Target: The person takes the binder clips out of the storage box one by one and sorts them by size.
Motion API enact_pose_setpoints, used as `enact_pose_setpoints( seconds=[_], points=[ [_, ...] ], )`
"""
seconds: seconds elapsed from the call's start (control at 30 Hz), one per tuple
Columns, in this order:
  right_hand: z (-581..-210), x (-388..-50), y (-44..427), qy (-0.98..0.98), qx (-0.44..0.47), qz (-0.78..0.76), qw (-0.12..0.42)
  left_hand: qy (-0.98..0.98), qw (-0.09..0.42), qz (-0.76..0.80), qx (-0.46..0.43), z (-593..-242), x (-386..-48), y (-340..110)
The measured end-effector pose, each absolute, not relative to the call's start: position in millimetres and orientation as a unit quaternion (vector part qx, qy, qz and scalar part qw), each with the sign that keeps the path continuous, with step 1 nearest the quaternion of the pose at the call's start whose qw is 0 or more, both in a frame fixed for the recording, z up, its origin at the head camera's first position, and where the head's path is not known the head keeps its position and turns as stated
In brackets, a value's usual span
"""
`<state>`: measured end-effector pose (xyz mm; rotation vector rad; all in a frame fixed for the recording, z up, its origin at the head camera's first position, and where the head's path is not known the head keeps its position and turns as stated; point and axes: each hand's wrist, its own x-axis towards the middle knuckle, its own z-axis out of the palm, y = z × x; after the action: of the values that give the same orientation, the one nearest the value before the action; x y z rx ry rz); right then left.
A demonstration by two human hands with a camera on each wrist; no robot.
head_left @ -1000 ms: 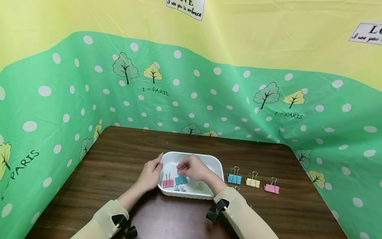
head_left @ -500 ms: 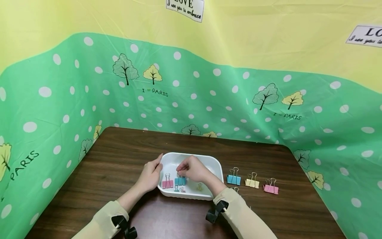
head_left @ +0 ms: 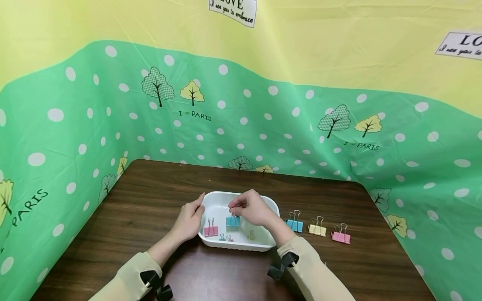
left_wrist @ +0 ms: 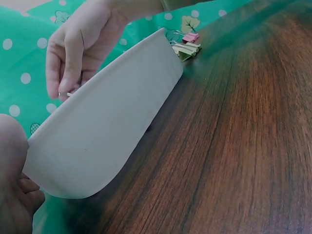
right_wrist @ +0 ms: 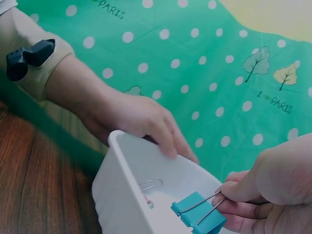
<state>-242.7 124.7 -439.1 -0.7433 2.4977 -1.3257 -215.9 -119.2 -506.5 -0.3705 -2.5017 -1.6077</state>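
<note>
In the head view my left hand (head_left: pixel 190 218) grips the left end of a white plastic tray (head_left: pixel 241 246), thumb at the rim. Over the tray's inside, my right hand (head_left: pixel 253 207) pinches a blue binder clip (head_left: pixel 232 221) by its wire handles; the right wrist view shows the blue body and both handles clearly. Left of it in the tray lies a large pink binder clip (head_left: pixel 211 230). In front are a small blue clip (head_left: pixel 222 237) and a small pink clip (head_left: pixel 229 238). A small yellow clip (head_left: pixel 251 235) lies further right.
On the dark wood table (head_left: pixel 169 179), right of the tray, a blue binder clip (head_left: pixel 295 225), a yellow one (head_left: pixel 317 230) and a pink one (head_left: pixel 341 237) lie in a row. A green and yellow patterned cloth (head_left: pixel 263 125) hangs around the table's back and sides.
My right hand has moved right and slightly up, carrying the blue binder clip away from the large pink one. The left hand and the tray have stayed in place.
</note>
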Motion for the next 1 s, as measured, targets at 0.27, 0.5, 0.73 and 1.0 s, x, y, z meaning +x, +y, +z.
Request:
enact_pose_setpoints(
  seconds=[0.27, 0.5, 0.73, 1.0],
  points=[
    [-423, -237, 144, 0.849, -0.236, -0.462, 0.096, -0.835, 0.066, -0.533, -0.122, -508, -216, -119],
    [-407, -231, 164, 0.849, -0.217, -0.476, 0.079, -0.834, 0.065, -0.534, -0.124, -509, -217, -120],
    [-393, -223, 190, 0.863, -0.199, -0.461, 0.056, -0.835, 0.065, -0.532, -0.124, -508, -217, -120],
    [-381, -214, 216, 0.869, -0.18, -0.458, 0.041, -0.833, 0.062, -0.535, -0.124, -507, -216, -119]
  ],
)
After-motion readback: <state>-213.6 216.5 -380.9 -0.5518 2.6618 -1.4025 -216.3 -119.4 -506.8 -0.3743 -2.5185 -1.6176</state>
